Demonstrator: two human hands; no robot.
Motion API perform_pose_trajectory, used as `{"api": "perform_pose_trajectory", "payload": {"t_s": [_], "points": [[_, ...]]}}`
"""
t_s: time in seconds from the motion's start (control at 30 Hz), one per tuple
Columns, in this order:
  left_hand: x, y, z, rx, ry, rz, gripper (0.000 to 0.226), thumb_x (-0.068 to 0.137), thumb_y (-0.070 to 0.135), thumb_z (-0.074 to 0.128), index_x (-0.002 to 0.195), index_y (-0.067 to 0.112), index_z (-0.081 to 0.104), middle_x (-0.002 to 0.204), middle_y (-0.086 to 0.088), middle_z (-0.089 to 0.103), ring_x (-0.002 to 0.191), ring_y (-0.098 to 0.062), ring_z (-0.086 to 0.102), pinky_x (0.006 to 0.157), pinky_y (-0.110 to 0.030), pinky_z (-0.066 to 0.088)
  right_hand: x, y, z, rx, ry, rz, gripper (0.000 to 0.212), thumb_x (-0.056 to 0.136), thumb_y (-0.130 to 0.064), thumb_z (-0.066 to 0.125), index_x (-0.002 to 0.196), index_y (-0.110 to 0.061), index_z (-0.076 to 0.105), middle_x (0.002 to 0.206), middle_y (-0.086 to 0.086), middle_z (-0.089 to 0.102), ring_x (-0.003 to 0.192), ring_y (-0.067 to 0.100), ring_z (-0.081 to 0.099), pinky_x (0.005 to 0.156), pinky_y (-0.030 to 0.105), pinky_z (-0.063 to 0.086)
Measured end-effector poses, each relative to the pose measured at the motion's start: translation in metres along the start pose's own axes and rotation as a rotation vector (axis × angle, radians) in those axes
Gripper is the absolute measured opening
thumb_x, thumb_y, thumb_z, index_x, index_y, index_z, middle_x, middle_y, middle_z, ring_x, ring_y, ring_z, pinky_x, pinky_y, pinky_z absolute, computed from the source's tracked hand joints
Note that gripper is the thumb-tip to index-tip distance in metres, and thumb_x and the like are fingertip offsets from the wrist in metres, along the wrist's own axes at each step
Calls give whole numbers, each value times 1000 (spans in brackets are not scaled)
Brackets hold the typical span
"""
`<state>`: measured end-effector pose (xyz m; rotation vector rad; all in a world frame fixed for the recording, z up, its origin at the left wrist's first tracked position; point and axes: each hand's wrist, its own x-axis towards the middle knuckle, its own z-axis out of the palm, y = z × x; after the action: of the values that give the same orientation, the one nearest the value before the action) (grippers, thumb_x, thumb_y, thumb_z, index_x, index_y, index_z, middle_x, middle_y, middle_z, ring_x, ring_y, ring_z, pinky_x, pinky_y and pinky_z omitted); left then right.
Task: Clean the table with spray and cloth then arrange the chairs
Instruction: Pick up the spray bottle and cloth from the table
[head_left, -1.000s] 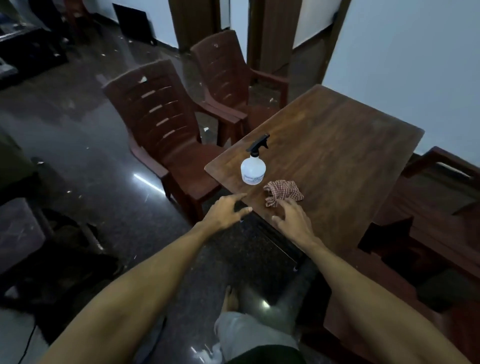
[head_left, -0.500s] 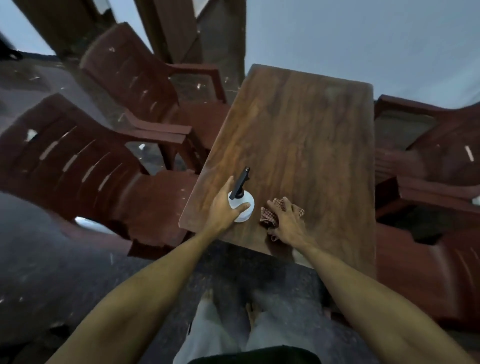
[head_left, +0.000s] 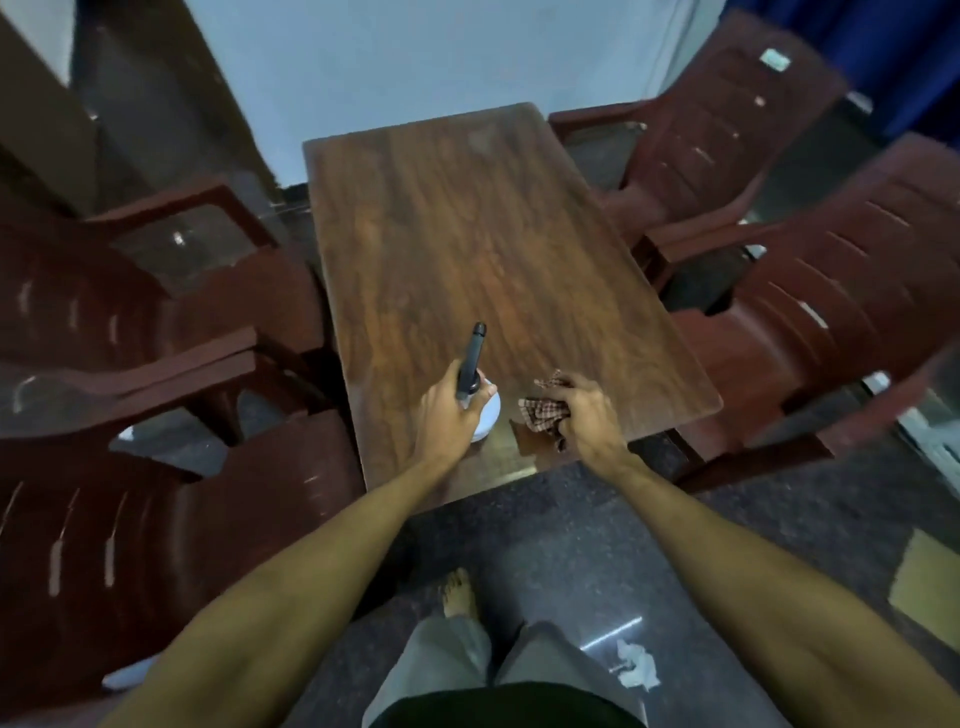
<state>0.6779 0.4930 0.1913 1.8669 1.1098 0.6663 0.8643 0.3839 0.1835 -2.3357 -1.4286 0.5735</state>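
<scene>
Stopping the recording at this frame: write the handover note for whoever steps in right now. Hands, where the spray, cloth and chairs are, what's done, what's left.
Left hand: grips the spray bottle by its neck, nozzle pointing toward the table's far end.
Right hand: holds the checked cloth bunched, over the table close to its near edge.
Left chairs and right chairs: two a side, standing askew to the table.
Done: both tools are in hand. Whether any spray has landed, I cannot tell.
Left, by the look of it: spray, wipe the top, then line up the chairs.
</scene>
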Motion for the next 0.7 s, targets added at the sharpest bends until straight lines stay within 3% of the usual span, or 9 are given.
{"api": "perform_pose_trajectory", "payload": {"t_s": [0.13,0.43,0.57,0.7], "points": [[-6,13,-3,90,-82,135,32,87,53,63,100,24,64,88,8,71,86,-21,69,73,-44,53,-40,3,-15,64,144,102,75,58,10,56,124,-22,69,148,8,47,134,30,44,112,39,36],[-86,53,28,119,-441,381,40,85,58,66,104,23,67,92,-1,75,91,-34,69,73,-44,52,-208,6,-18,143,407,464,67,63,10,56,122,-18,71,146,8,49,131,31,46,109,34,35],[-127,63,44,116,-567,499,32,88,41,76,104,14,71,94,-8,75,93,-36,69,72,-35,45,-284,-6,-1,182,510,648,60,65,6,61,118,-19,72,143,7,52,128,29,50,104,36,41],[-165,63,54,83,-833,604,43,82,61,63,102,23,67,90,-2,75,90,-34,71,75,-46,55,-358,-34,31,222,626,861,57,64,4,63,116,-18,73,140,7,53,120,32,54,93,42,53]]}}
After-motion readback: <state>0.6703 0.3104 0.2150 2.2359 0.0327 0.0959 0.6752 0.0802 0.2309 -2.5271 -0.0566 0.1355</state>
